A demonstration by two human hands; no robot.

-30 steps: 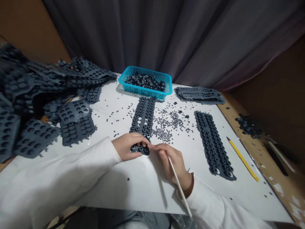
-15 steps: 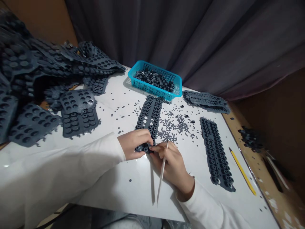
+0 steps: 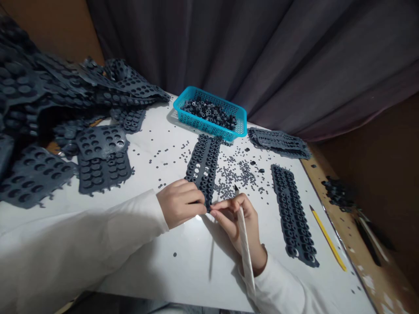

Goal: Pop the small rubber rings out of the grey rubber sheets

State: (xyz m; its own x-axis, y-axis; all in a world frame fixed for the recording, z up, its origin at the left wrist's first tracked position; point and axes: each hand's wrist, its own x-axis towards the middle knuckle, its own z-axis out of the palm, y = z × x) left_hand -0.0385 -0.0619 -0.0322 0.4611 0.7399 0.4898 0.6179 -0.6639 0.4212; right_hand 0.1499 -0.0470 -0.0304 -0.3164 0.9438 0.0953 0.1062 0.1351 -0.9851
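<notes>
The near end of the dark rubber strip is pinched by the left hand and touched by the right hand, which is also closed on a white pick — that end is probably best held flat while rings are eased out. The strip is laid lengthwise on the white table — ring rows, some sockets emptied

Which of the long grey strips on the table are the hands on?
The middle strip, running from the blue basket: left hand and right hand pinch its near end. The other strip, by the yellow pencil, lies untouched.
</notes>
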